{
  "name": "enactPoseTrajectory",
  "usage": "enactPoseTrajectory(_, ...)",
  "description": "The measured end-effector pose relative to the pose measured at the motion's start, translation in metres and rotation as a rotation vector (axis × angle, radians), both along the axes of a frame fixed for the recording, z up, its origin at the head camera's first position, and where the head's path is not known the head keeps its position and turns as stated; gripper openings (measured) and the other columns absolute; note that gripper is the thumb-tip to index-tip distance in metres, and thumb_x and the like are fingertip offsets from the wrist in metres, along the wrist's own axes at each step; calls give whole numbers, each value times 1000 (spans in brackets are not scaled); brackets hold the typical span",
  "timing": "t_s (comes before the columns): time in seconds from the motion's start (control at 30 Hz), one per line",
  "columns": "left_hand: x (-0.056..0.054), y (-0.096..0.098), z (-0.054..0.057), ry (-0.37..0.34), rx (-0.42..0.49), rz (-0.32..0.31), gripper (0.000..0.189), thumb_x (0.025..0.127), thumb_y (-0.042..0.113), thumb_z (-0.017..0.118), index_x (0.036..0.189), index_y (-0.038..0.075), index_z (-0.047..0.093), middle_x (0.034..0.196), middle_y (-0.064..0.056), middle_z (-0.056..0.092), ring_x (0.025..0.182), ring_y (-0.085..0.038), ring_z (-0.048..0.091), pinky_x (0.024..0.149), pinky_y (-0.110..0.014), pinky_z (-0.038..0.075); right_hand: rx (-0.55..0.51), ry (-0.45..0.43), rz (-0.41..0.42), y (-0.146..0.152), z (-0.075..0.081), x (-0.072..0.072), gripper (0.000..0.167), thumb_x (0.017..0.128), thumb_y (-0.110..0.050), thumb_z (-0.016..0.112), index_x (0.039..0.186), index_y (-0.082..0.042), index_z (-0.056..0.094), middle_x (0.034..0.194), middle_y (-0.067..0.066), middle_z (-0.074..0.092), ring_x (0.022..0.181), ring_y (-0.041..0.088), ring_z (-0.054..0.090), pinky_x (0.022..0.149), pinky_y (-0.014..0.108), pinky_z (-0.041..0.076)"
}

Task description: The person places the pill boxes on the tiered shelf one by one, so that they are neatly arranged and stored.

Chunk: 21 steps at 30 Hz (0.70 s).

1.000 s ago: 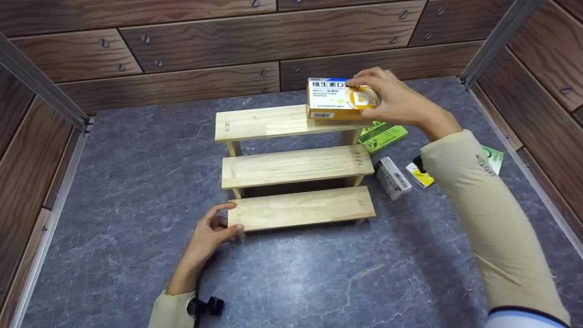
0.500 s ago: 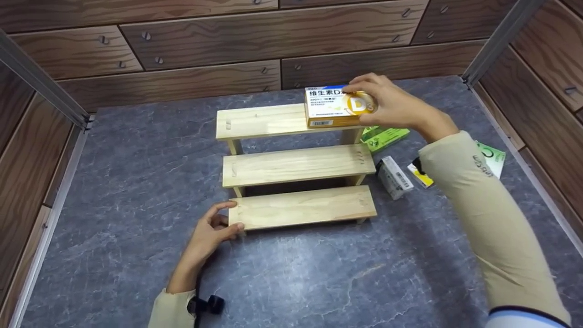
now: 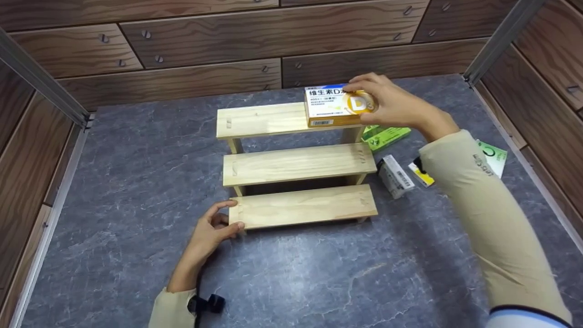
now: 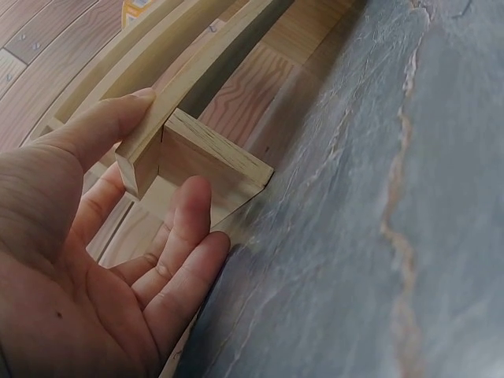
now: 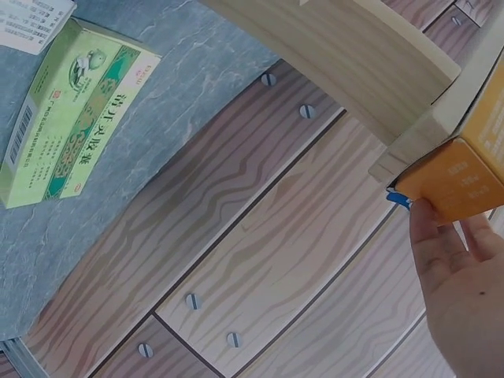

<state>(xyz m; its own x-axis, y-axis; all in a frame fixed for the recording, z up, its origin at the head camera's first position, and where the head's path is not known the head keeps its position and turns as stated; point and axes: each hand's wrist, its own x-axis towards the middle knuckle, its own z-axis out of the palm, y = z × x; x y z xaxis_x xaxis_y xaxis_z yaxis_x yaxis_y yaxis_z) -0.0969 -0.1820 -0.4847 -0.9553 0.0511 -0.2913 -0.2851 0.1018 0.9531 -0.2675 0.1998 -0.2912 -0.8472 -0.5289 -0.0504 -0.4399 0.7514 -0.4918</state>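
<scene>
A pale wooden three-step display rack (image 3: 300, 207) stands on the grey marbled surface. My left hand (image 3: 207, 239) pinches the left end of its lowest step, thumb at the front edge and fingers behind. In the left wrist view, the thumb of that left hand (image 4: 102, 213) presses on the board while other fingers curl below. My right hand (image 3: 394, 102) grips the right end of a white and orange vitamin D box (image 3: 328, 107), which lies over the right part of the top step. The right wrist view shows fingertips at the orange end of the box (image 5: 453, 177).
Right of the rack lie a green medicine box (image 3: 387, 136), a white-grey box (image 3: 395, 176), a small yellow and white box (image 3: 422, 175) and a green and white box (image 3: 496, 157), partly behind the right sleeve (image 3: 487, 218). Wood-patterned walls (image 3: 273, 36) enclose the surface.
My right hand has brought the vitamin D box slightly down and toward me onto the top step, then held almost still. My left hand stays at the lowest step.
</scene>
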Motion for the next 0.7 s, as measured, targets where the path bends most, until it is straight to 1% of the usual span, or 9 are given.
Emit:
enactPoseTrajectory(0.17,1,1,0,1,-2,6,55,80,7,77,131,11,55,83,-8,63,67,-19,64,66,-28,54,-10,-4,-1,3,1,1,72,75,-2,60,145,-11,43,156,13,27,143,37,21,111,64,21)
enactPoseTrajectory(0.23,1,1,0,3,-1,13,55,80,6,77,130,11,56,83,-8,63,67,-19,64,65,-29,54,-25,-4,-6,5,3,2,71,77,-4,61,145,-11,42,157,12,26,145,37,18,112,65,18)
enactPoseTrajectory(0.3,1,2,1,2,3,19,54,80,6,78,130,12,56,83,-8,62,67,-19,64,65,-28,54,-50,13,-9,9,5,4,69,80,-6,61,145,-11,42,157,13,26,145,37,18,113,65,17)
enactPoseTrajectory(0.4,2,3,1,0,6,22,54,80,6,78,129,13,57,83,-8,62,68,-19,64,66,-28,54,-95,58,-22,19,9,6,65,83,-8,62,145,-9,42,156,15,28,144,38,21,114,63,18)
enactPoseTrajectory(0.5,2,3,1,2,2,23,54,80,7,78,129,14,57,85,-9,63,69,-19,65,66,-28,54,-133,89,-60,33,9,8,64,84,-9,62,145,-8,42,155,16,28,142,40,25,112,64,21)
enactPoseTrajectory(0.7,2,3,1,7,-11,30,54,79,7,79,128,14,58,87,-9,62,70,-19,65,66,-28,54,-197,116,-132,66,3,13,64,86,-12,63,146,-10,40,154,18,29,135,43,33,108,64,26)
